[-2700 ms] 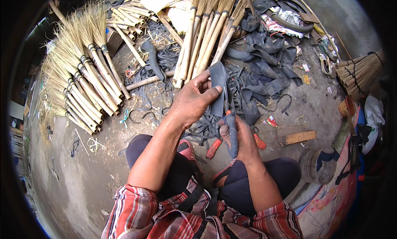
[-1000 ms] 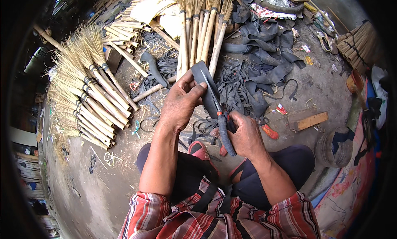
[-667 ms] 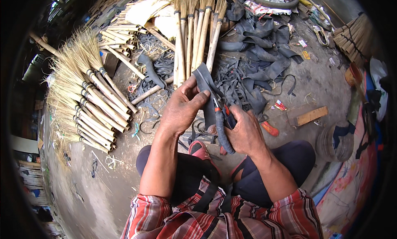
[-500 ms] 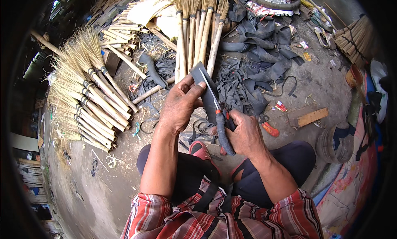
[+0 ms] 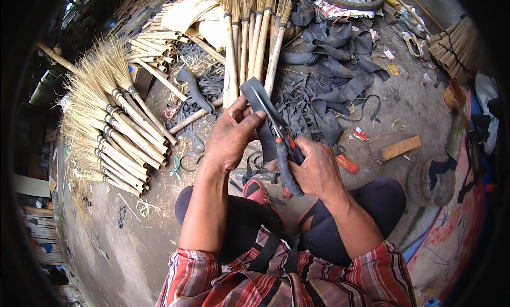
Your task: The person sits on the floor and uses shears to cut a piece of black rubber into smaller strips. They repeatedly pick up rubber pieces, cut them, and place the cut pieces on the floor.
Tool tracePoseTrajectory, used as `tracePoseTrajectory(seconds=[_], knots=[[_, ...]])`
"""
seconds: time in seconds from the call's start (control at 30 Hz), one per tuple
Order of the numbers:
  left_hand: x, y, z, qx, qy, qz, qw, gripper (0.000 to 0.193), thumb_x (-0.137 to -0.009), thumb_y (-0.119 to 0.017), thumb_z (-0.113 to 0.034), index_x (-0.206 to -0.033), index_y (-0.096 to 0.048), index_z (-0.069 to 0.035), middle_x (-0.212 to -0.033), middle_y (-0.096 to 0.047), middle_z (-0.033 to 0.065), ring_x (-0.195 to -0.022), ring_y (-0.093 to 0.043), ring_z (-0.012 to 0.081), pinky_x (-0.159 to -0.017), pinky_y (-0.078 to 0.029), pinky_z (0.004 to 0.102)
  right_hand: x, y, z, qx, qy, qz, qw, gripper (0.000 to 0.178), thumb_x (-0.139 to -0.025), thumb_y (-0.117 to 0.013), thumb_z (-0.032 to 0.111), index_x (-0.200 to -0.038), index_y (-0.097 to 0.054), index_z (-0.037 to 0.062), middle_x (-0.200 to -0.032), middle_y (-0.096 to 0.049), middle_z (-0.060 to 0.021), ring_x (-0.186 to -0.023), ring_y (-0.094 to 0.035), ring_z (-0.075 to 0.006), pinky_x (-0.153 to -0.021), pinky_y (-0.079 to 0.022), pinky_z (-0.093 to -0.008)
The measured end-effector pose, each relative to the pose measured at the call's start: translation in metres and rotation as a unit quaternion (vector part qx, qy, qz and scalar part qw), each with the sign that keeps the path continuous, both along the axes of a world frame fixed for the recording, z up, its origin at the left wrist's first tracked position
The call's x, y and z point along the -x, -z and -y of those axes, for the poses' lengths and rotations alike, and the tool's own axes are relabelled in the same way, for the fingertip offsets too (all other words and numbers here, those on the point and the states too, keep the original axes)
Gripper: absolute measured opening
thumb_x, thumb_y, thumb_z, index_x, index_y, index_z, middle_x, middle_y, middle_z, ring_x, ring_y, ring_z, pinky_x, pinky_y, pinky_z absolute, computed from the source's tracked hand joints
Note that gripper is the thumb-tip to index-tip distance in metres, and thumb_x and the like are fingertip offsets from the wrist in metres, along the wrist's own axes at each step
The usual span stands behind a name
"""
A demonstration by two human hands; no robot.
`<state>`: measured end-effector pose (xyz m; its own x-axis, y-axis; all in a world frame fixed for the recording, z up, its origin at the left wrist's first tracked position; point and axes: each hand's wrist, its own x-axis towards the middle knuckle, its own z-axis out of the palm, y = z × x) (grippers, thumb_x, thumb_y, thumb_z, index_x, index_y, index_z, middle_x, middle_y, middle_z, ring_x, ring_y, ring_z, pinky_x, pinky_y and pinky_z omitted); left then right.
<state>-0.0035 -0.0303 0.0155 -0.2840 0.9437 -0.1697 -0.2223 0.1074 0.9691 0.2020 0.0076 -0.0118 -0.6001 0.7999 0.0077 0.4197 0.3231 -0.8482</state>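
My left hand (image 5: 229,137) pinches a flat strip of dark grey rubber (image 5: 252,90) between thumb and fingers. The strip's upper end sticks up past my fingertips, and its lower part hangs down behind the scissors. My right hand (image 5: 317,170) grips a pair of scissors (image 5: 282,166) whose handle is wrapped in dark material with orange-red near the pivot. A bright blade lies lengthwise along the strip, its tip pointing up toward the strip's far end. My right fingers are partly hidden behind the handles.
Finished straw brooms (image 5: 125,129) lie in a row at left; more brooms (image 5: 255,41) lie ahead. Cut rubber strips (image 5: 297,102) and rubber sheets (image 5: 340,68) heap beyond my hands. At right are a wooden block (image 5: 401,147), a red-orange object (image 5: 347,164) and a round container (image 5: 431,182).
The rubber strip's upper end has shifted slightly left and up and now bends more. The scissors have tilted a little with it, and more of the strip's lower part shows. Both hands keep their grip.
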Motion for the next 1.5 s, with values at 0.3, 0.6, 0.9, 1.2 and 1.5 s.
tracePoseTrajectory(seconds=[0.3, 0.6, 0.9, 1.2, 1.5], knots=[[0.000, 0.000, 0.005, -0.032, -0.017, -0.001, 0.999, 0.049, -0.098, -0.064, -0.007, -0.146, -0.052, -0.004, -0.097, -0.070, -0.0038, -0.081, -0.063, 0.0053, -0.067, -0.050, 0.0217, 0.006, 0.001, 0.002, -0.186, 0.006, 0.005, 0.983, 0.062, -0.075, -0.089, 0.057, -0.087, -0.061, 0.0024, -0.074, -0.066, -0.0155, -0.072, -0.066, -0.0352, -0.068, -0.047, -0.0477], [-0.004, 0.000, 0.003, -0.034, -0.012, 0.025, 0.999, 0.050, -0.100, -0.067, -0.011, -0.147, -0.051, -0.003, -0.098, -0.070, -0.0022, -0.087, -0.066, 0.0078, -0.074, -0.057, 0.0277, 0.000, -0.010, 0.003, 0.042, 0.008, 0.060, 0.997, 0.064, -0.073, -0.090, 0.059, -0.087, -0.063, 0.0026, -0.071, -0.064, -0.0147, -0.070, -0.064, -0.0333, -0.074, -0.048, -0.0502], [-0.004, -0.002, 0.006, -0.039, -0.021, 0.033, 0.998, 0.061, -0.099, -0.065, -0.005, -0.155, -0.042, -0.004, -0.107, -0.072, 0.0010, -0.089, -0.069, 0.0106, -0.074, -0.060, 0.0290, 0.010, 0.000, 0.005, -0.202, 0.028, 0.010, 0.979, 0.067, -0.071, -0.090, 0.060, -0.083, -0.061, 0.0009, -0.073, -0.065, -0.0166, -0.073, -0.065, -0.0359, -0.071, -0.045, -0.0434], [-0.005, 0.000, 0.002, -0.026, -0.009, 0.022, 0.999, 0.057, -0.099, -0.068, -0.010, -0.152, -0.048, -0.005, -0.103, -0.071, -0.0015, -0.089, -0.067, 0.0087, -0.073, -0.059, 0.0280, 0.001, -0.007, 0.004, -0.046, 0.032, 0.039, 0.998, 0.065, -0.071, -0.091, 0.058, -0.082, -0.061, 0.0020, -0.061, -0.061, -0.0156, -0.058, -0.061, -0.0371, -0.063, -0.047, -0.0469], [-0.002, -0.003, 0.006, -0.034, -0.029, 0.043, 0.998, 0.061, -0.096, -0.064, -0.002, -0.154, -0.042, -0.004, -0.101, -0.071, 0.0004, -0.087, -0.069, 0.0097, -0.070, -0.060, 0.0274, 0.012, 0.006, 0.001, -0.248, 0.037, -0.048, 0.967, 0.065, -0.072, -0.091, 0.058, -0.083, -0.060, 0.0014, -0.062, -0.061, -0.0159, -0.059, -0.063, -0.0365, -0.064, -0.048, -0.0472]])
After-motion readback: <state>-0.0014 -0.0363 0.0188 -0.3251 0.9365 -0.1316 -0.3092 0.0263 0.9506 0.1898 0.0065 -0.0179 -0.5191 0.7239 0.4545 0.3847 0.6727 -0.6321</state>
